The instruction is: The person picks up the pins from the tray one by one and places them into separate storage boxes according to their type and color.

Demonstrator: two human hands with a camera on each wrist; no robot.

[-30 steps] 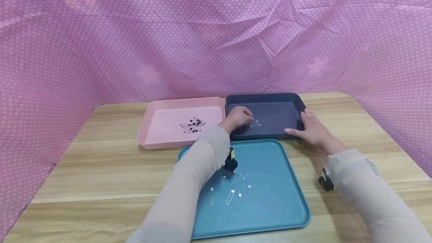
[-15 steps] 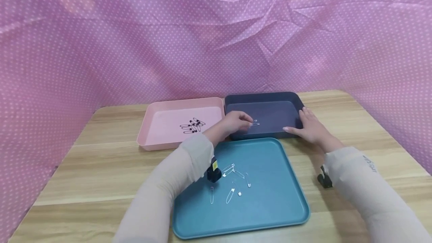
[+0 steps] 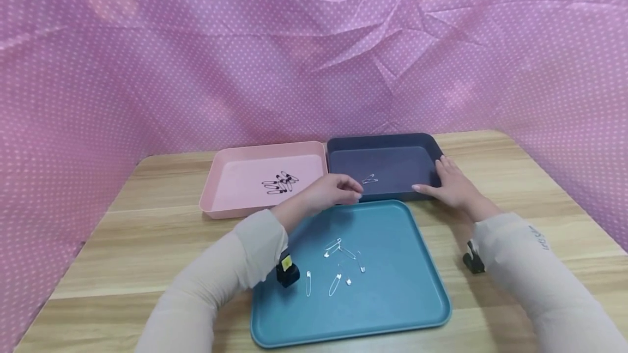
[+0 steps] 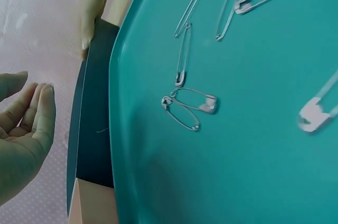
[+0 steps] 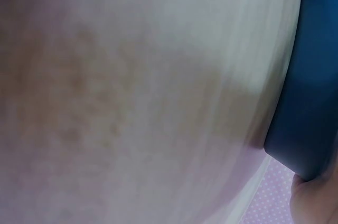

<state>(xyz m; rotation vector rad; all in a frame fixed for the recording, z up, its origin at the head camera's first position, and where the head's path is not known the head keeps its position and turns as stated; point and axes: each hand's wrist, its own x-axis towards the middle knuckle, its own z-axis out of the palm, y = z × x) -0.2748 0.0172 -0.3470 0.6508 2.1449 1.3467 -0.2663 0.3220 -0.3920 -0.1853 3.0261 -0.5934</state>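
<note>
My left hand (image 3: 338, 189) hovers over the near left edge of the dark blue tray (image 3: 397, 162), holding nothing. In the left wrist view the thumb of my left hand (image 4: 26, 129) stands apart from its loosely bent fingers. A few silver safety pins (image 3: 370, 180) lie in the dark tray just beyond those fingertips. My right hand (image 3: 453, 187) rests on that tray's near right corner, its thumb at the front rim and its fingers stretched along the right side. Several more silver safety pins (image 3: 334, 284) lie scattered on the teal tray (image 3: 392, 309).
A pink tray (image 3: 240, 176) with several black safety pins (image 3: 276, 192) stands at the left of the dark one. The teal tray lies in front of both on the wooden table (image 3: 147, 244). A pink dotted cloth (image 3: 314, 59) hangs behind the table.
My left hand has drawn back from the dark tray, toward me and to the left. The silver pins there now show fully. My right hand has stayed at the tray's corner.
</note>
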